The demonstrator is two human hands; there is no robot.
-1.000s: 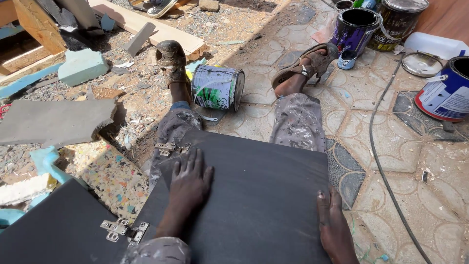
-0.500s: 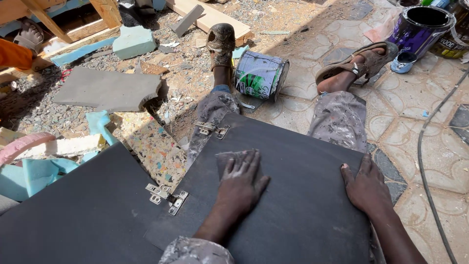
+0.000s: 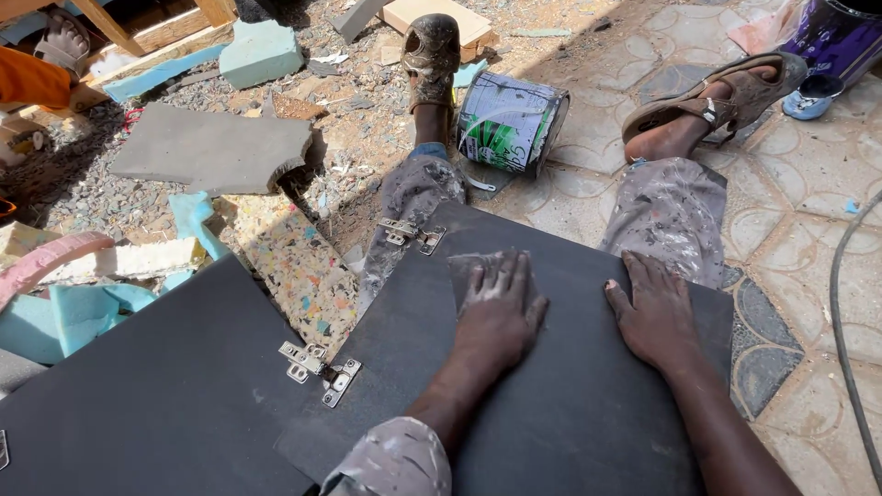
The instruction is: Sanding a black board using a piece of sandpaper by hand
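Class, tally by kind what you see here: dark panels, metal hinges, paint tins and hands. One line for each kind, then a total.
Dark panels: 2
Metal hinges: 3
Paint tins: 2
Hands: 2, left hand, right hand
Total: 9

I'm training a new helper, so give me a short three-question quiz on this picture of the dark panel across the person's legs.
1. True or false: the left hand presses a grey sheet of sandpaper flat on the dark panel.
2. Where is the right hand? A: lifting the paint can. B: lying flat on the panel. C: gripping a hinge.
3. What metal parts sit at the panel's left edge?

Key:
1. True.
2. B: palm down, beside the left hand; the paint can lies on its side between the feet.
3. Hinges, one near and one far.
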